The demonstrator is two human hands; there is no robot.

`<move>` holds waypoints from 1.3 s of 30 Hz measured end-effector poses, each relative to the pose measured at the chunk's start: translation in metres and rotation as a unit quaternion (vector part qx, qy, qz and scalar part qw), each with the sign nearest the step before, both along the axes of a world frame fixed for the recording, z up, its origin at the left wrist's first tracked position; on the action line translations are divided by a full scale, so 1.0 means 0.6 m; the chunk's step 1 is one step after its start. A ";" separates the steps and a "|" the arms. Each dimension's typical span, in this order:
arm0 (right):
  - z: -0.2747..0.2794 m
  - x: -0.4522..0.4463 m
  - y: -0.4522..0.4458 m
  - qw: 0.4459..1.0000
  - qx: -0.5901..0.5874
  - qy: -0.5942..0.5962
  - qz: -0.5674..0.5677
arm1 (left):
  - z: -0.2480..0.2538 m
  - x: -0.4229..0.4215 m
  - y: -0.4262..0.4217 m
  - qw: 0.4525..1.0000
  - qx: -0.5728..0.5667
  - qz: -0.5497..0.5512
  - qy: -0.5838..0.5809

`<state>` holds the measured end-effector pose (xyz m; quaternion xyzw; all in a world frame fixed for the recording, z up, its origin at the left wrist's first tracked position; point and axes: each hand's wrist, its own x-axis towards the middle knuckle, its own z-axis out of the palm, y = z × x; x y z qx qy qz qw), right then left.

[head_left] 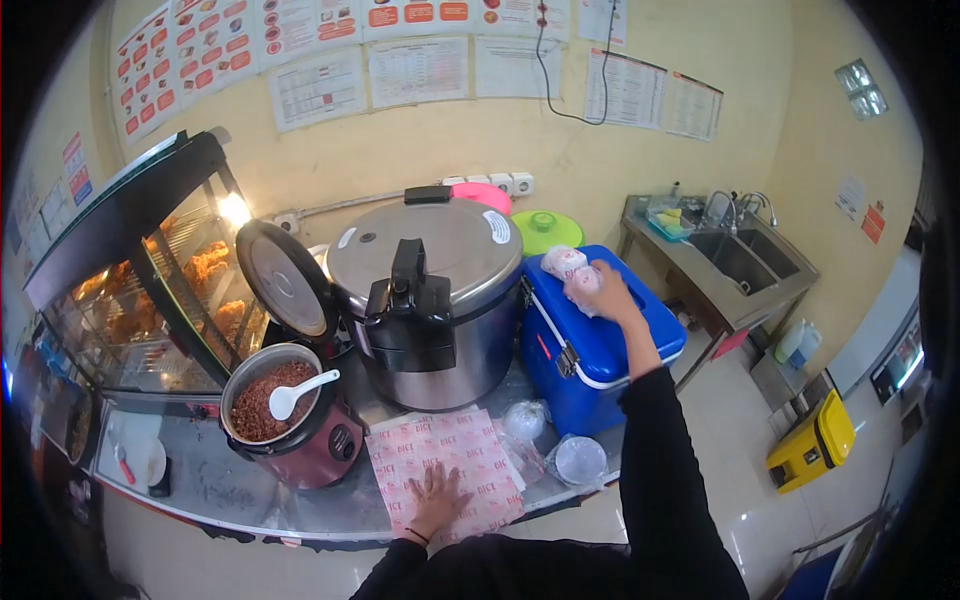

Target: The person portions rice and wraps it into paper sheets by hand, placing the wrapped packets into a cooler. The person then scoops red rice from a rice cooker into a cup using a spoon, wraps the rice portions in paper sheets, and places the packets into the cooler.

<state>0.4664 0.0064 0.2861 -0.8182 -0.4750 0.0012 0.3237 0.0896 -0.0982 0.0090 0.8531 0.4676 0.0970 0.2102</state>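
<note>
My left hand [437, 497] lies flat with fingers spread on a stack of pink printed wrapping paper [425, 447] at the counter's front edge. Reaching out to the right, my right hand [607, 295] has its fingers around a paper-wrapped bundle [580, 284] on top of the blue cooler box [625, 290]. A second wrapped bundle [562, 261] touches it on the left. Left of the paper, an open rice cooker [345, 447] holds reddish-brown rice, with a white rice paddle [297, 396] resting in it.
A large steel rice cooker [470, 345] with its lid down stands behind the paper. Fried food fills a lit glass display cabinet [170, 290] at left. Plastic cups [581, 460] sit near the front edge. A steel sink [745, 262] and yellow bin [812, 445] are at right.
</note>
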 end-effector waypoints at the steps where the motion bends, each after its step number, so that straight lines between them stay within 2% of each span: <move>1: -0.013 -0.005 -0.024 0.996 0.019 -0.046 0.069 | 0.001 0.000 -0.002 1.000 -0.001 0.003 -0.007; 2: -0.021 -0.006 -0.034 0.986 0.036 -0.090 0.136 | 0.001 -0.001 -0.006 1.000 -0.005 0.005 -0.012; 5: -0.017 -0.019 -0.013 0.997 0.009 -0.052 0.047 | 0.002 -0.001 -0.005 1.000 0.000 0.002 -0.007; 8: -0.041 -0.012 0.020 0.994 0.039 -0.070 0.070 | 0.000 0.001 -0.005 1.000 -0.004 0.012 -0.010; 11: -0.037 -0.026 0.020 0.996 0.000 -0.082 0.022 | 0.005 0.003 -0.006 1.000 -0.009 0.016 -0.007; 14: -0.027 -0.043 -0.005 0.989 0.000 -0.147 0.010 | 0.006 0.003 -0.007 1.000 -0.005 0.018 -0.005; 17: -0.036 -0.025 -0.001 0.990 0.055 -0.085 0.097 | 0.004 0.003 -0.008 1.000 0.009 0.017 -0.010; 20: -0.022 -0.014 0.004 0.992 0.012 -0.108 0.066 | 0.006 0.003 -0.008 1.000 0.014 0.019 -0.011; 23: -0.016 0.057 0.018 0.993 0.049 -0.047 0.097 | 0.003 0.001 -0.008 1.000 0.010 0.019 -0.017; 24: -0.002 0.069 0.015 0.991 0.085 0.032 0.099 | 0.003 0.001 -0.007 1.000 0.014 0.020 -0.010; 28: -0.003 0.139 0.070 0.986 0.161 -0.006 0.050 | 0.003 0.003 -0.009 1.000 0.016 0.025 -0.008; 31: -0.027 0.147 0.112 0.983 0.138 -0.110 0.052 | -0.002 0.005 -0.009 0.999 0.020 0.034 -0.003; 32: -0.042 0.155 0.120 0.986 0.092 -0.101 0.094 | -0.003 0.005 -0.010 0.999 0.022 0.036 -0.004; 35: -0.074 0.155 0.142 0.991 0.025 -0.080 0.105 | 0.006 0.006 -0.010 0.999 0.024 0.041 0.001; 36: -0.038 0.132 0.122 0.992 -0.065 -0.072 0.081 | 0.005 0.006 -0.011 0.999 0.024 0.041 -0.002; 39: -0.005 0.097 0.084 0.976 -0.141 -0.163 0.010 | 0.003 0.005 -0.014 0.999 0.021 0.038 -0.003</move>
